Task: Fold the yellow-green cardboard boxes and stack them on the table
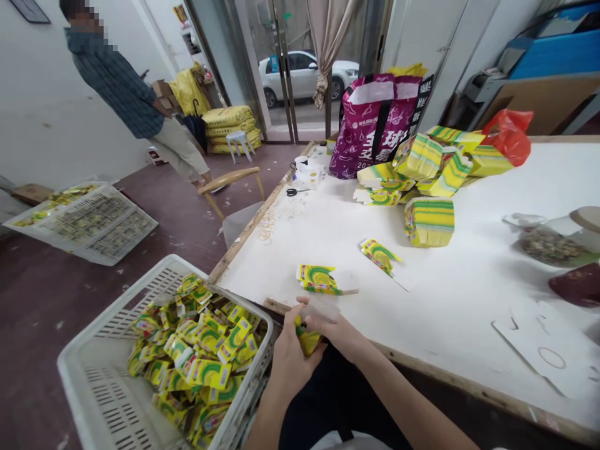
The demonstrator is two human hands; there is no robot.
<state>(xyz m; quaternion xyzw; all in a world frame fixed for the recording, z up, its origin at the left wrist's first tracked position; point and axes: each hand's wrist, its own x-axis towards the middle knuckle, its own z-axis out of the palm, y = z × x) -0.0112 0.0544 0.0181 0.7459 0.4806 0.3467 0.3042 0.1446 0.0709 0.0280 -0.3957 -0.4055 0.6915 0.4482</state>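
Presently, the head view shows both hands at the near edge of the counter (450, 287). The grip is closed on a small yellow carton (308, 342): left hand (289, 350) along its left side, right hand (341, 335) over the top and right. The item sits directly between them, equally near either; fingers cover too much to establish its long axis. A crate (87, 356) bearing yellow packets (210, 369) stands just left, nearer the left hand, its rim beside the counter's corner. An opened carton (319, 279) lies just beyond the fingers, lengthwise left to right. White surface extends rightward toward a cut-out card (539, 350).
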